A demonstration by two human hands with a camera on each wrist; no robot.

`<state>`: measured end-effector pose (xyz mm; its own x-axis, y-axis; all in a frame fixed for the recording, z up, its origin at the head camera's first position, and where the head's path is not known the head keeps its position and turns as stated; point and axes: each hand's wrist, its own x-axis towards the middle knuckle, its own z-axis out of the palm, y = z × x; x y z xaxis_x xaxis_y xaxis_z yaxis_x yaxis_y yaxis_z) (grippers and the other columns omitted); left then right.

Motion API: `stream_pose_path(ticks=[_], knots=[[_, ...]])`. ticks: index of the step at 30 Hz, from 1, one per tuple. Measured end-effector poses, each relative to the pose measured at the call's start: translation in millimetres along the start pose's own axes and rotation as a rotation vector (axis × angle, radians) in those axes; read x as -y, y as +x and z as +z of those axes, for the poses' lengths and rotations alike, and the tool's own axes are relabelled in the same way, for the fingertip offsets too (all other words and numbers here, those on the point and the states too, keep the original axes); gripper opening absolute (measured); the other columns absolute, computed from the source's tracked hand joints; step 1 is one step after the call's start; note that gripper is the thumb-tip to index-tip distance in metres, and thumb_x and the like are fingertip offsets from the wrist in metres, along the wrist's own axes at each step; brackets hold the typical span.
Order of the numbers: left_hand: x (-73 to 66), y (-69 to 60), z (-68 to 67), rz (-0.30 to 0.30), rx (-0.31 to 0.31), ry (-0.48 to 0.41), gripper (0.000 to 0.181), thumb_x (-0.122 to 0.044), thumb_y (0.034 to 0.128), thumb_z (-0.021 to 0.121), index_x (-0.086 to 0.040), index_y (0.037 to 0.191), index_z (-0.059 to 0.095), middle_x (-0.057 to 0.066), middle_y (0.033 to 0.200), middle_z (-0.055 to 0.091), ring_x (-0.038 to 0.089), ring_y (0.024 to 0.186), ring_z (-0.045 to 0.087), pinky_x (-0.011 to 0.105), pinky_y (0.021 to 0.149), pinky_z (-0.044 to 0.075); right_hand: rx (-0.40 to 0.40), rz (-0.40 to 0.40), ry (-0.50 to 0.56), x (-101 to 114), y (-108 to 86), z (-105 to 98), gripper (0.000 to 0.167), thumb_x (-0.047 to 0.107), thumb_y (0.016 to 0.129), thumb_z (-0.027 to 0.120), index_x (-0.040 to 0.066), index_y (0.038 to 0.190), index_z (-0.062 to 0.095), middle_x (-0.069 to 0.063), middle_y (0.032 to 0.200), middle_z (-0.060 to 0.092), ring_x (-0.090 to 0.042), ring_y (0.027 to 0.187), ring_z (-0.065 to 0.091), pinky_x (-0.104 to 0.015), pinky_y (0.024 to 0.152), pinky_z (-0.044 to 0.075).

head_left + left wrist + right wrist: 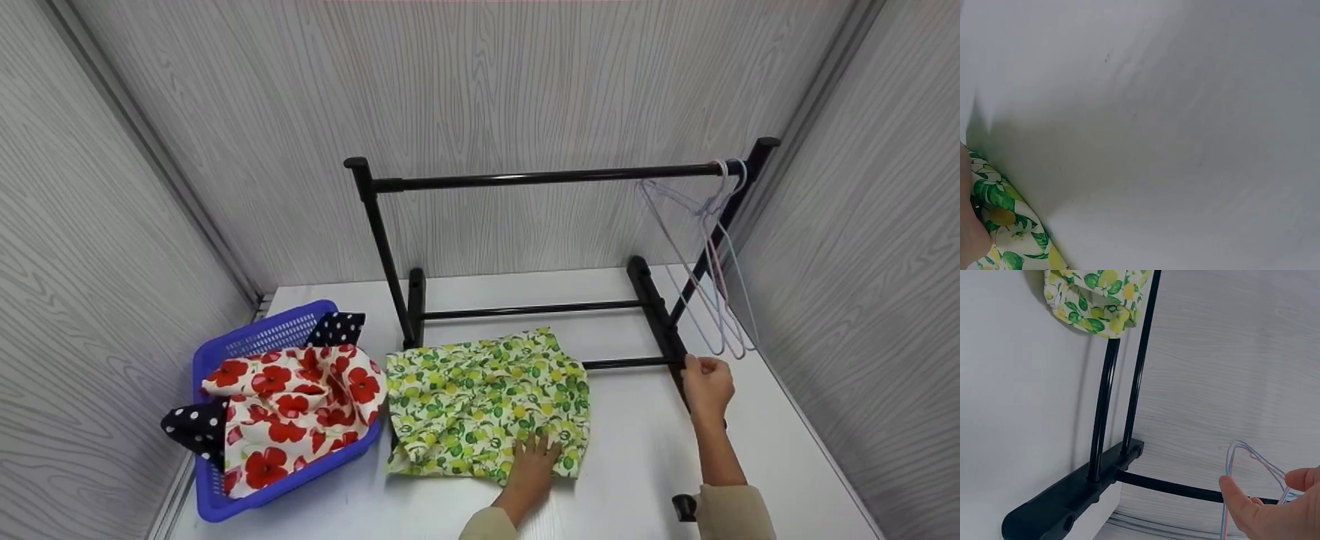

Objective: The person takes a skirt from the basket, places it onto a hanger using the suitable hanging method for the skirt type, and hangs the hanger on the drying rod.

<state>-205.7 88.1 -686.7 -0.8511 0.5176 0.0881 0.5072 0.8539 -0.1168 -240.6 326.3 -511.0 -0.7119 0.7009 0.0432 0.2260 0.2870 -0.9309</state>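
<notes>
A lemon-print cloth [487, 405] lies spread with wrinkles at the foot of the black rack. On its lower edge rests my left hand [531, 472], fingers spread. The left wrist view catches only part of that hand [971, 225] against the printed cloth [1022, 236]. My right hand [709, 390] is raised at the rack's right side, below the hangers [721, 285] in the head view. In the right wrist view, thumb and fingers of the right hand [1280, 506] stand apart, with the thin hangers [1230, 467] beside them; no grip on them shows.
The black rack's top bar [540, 178] spans above the cloth, its right foot [660, 322] near my right arm. At the left, a blue basket [281, 491] holds red-flowered cloth [292, 405] and dotted dark cloth [199, 429]. A small black object [684, 507] lies by the right sleeve.
</notes>
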Motion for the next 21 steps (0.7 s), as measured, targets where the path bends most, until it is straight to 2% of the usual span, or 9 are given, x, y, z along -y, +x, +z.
stream_pose_path(ticks=[2, 4, 6, 8, 12, 15, 18, 21], knots=[[0.3, 0.3, -0.2, 0.003, 0.006, 0.015, 0.044, -0.031, 0.0861, 0.061, -0.027, 0.128, 0.05, 0.002, 0.134, 0.053, 0.025, 0.123, 0.051, 0.041, 0.096, 0.045, 0.029, 0.032, -0.004, -0.8, 2.8, -4.7, 0.039, 0.018, 0.09, 0.049, -0.01, 0.116, 0.046, -0.01, 0.089, 0.058, 0.002, 0.06, 0.051, -0.014, 0.061, 0.039], [0.3, 0.5, 0.2, 0.005, 0.013, 0.028, 0.043, -0.031, 0.0868, 0.06, -0.027, 0.128, 0.049, 0.001, 0.134, 0.053, 0.024, 0.123, 0.051, 0.04, 0.097, 0.045, 0.052, 0.064, -0.004, -2.0, 5.7, -8.3, 0.049, 0.021, 0.091, 0.046, -0.01, 0.127, 0.037, -0.018, 0.103, 0.056, -0.008, 0.073, 0.055, -0.018, 0.067, 0.039], [0.2, 0.7, 0.7, 0.005, 0.021, 0.04, 0.043, -0.032, 0.0874, 0.059, -0.028, 0.129, 0.049, 0.001, 0.134, 0.052, 0.024, 0.124, 0.05, 0.04, 0.097, 0.044, 0.049, 0.08, 0.021, -2.8, 8.7, -10.7, 0.055, 0.022, 0.092, 0.044, -0.008, 0.136, 0.029, -0.023, 0.116, 0.051, -0.019, 0.087, 0.053, -0.023, 0.073, 0.038], [0.2, 1.3, 2.3, 0.005, 0.022, 0.061, 0.044, -0.035, 0.0876, 0.058, -0.029, 0.13, 0.048, 0.0, 0.135, 0.052, 0.023, 0.124, 0.05, 0.04, 0.098, 0.044, 0.022, 0.062, 0.058, -2.8, 11.2, -11.0, 0.057, 0.022, 0.093, 0.043, -0.006, 0.139, 0.026, -0.023, 0.123, 0.049, -0.021, 0.095, 0.049, -0.024, 0.076, 0.037], [-0.8, 1.5, 6.9, -0.001, 0.013, 0.084, 0.044, -0.038, 0.0873, 0.057, -0.029, 0.129, 0.048, -0.001, 0.135, 0.052, 0.022, 0.125, 0.049, 0.04, 0.098, 0.043, -0.064, -0.026, 0.097, -4.9, 12.5, -6.3, 0.045, 0.014, 0.09, 0.046, -0.006, 0.13, 0.039, -0.021, 0.121, 0.052, -0.005, 0.086, 0.05, -0.012, 0.07, 0.038], [-1.6, -0.5, 10.6, -0.005, 0.012, 0.089, 0.044, -0.036, 0.0874, 0.058, -0.029, 0.13, 0.047, 0.0, 0.136, 0.051, 0.023, 0.125, 0.049, 0.041, 0.099, 0.043, -0.08, -0.092, 0.075, -7.2, 12.2, 0.9, 0.032, 0.009, 0.088, 0.049, -0.008, 0.115, 0.047, -0.021, 0.116, 0.054, 0.002, 0.079, 0.05, -0.005, 0.063, 0.037], [-2.0, -1.8, 13.3, -0.008, 0.001, 0.083, 0.045, -0.035, 0.0867, 0.059, -0.029, 0.13, 0.048, 0.0, 0.136, 0.05, 0.023, 0.125, 0.049, 0.041, 0.098, 0.043, -0.061, -0.135, 0.056, -4.9, 15.2, 9.0, 0.026, 0.007, 0.086, 0.05, -0.008, 0.108, 0.049, -0.02, 0.11, 0.055, 0.006, 0.075, 0.049, -0.004, 0.062, 0.036], [-1.6, -1.9, 14.4, -0.004, -0.024, 0.093, 0.045, -0.038, 0.0855, 0.06, -0.03, 0.128, 0.048, 0.0, 0.135, 0.051, 0.023, 0.124, 0.049, 0.041, 0.097, 0.044, 0.005, -0.121, 0.081, 3.6, 21.9, 14.9, 0.029, 0.007, 0.087, 0.049, -0.007, 0.112, 0.048, -0.018, 0.107, 0.054, 0.01, 0.069, 0.046, -0.005, 0.062, 0.037]])
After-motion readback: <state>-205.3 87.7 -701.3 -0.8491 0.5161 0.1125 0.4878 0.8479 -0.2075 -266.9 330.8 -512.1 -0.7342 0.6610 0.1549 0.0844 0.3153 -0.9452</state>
